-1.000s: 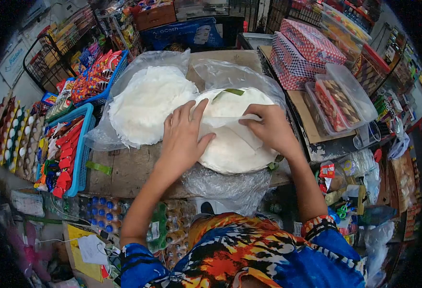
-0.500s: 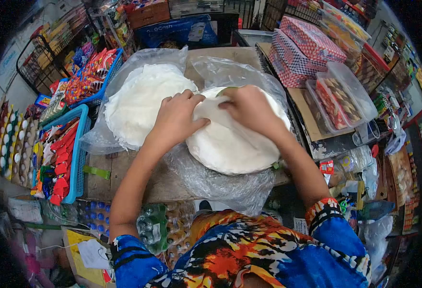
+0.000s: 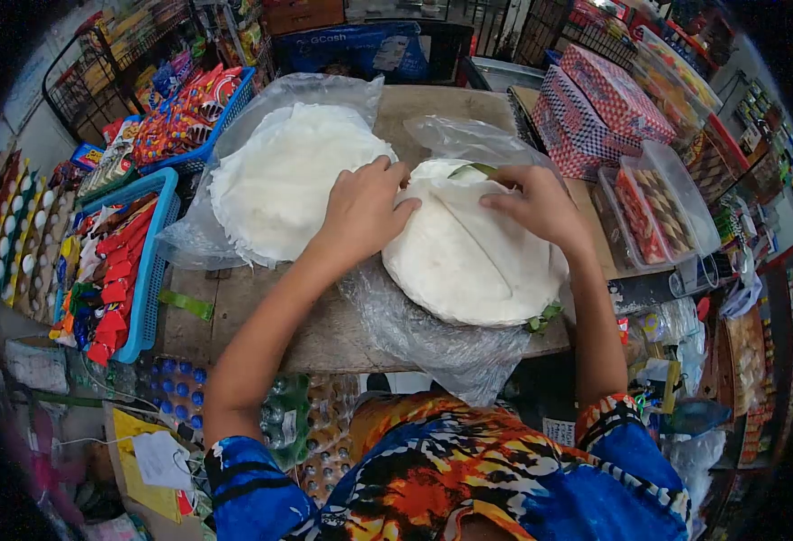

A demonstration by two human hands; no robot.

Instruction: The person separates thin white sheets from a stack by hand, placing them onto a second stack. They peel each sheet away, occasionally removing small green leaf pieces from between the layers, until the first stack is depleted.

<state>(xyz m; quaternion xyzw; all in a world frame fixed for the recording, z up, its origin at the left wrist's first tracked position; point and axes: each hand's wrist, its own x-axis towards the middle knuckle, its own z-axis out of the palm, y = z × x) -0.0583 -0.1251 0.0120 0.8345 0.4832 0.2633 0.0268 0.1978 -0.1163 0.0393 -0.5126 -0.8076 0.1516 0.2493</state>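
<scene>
A stack of thin, round white wrappers [image 3: 451,279] lies on a plastic bag in front of me, with green leaf bits at its top and lower right edges. Across the top wrapper runs a slanting fold line. My left hand [image 3: 367,207] rests at the stack's left edge, thumb apart from the fingers, holding nothing that I can see. At the upper right, my right hand [image 3: 545,209] has thumb and fingers drawn together on the top wrapper, near the green leaf [image 3: 473,169]. A second pile of white wrappers [image 3: 293,185] sits on plastic to the left.
Blue baskets [image 3: 158,261] of snack packets stand at the left, beyond them egg trays [image 3: 18,243]. Patterned boxes [image 3: 608,99] and clear plastic tubs [image 3: 658,207] line the right. Clear plastic [image 3: 432,338] hangs over the wooden table's [image 3: 261,334] front edge.
My right hand has moved right across the stack, and a fold line now shows in the top wrapper. My left hand stays at the stack's left edge. The whole view has shifted slightly.
</scene>
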